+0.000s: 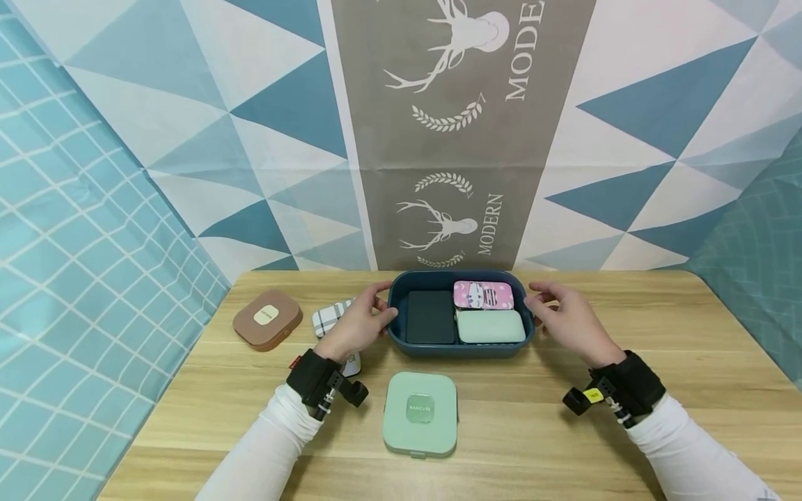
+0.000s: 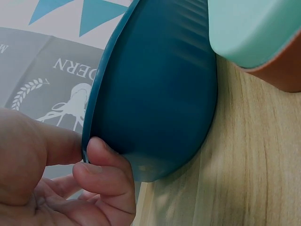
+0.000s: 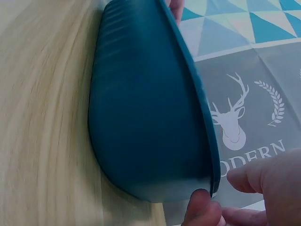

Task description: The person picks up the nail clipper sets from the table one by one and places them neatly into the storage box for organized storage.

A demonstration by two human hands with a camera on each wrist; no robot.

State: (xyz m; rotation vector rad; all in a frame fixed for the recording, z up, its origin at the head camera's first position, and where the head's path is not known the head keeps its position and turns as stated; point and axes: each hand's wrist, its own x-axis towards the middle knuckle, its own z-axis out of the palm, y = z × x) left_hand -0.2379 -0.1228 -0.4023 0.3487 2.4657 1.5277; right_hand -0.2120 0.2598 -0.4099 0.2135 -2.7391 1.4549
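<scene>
A dark blue oval-ended storage box (image 1: 462, 351) sits at the back of the table. In it lie a flat black case (image 1: 430, 317), a pink cartoon tin (image 1: 483, 295) and a pale mint case (image 1: 491, 326). My left hand (image 1: 358, 321) pinches the rim at the box's left end, thumb over the edge and fingers curled outside, as the left wrist view shows. At the right end is my right hand (image 1: 571, 321). Its fingertip touches the box wall just under the rim, while the thumb stands slightly apart from the edge in the right wrist view.
A mint square manicure case (image 1: 420, 413) lies in front of the box. Farther left is a brown rounded case (image 1: 266, 320). A plaid tin (image 1: 328, 316) and a small white item (image 1: 352, 364) are partly hidden by the left hand and wrist. A patterned backdrop (image 1: 451, 139) rises behind the table.
</scene>
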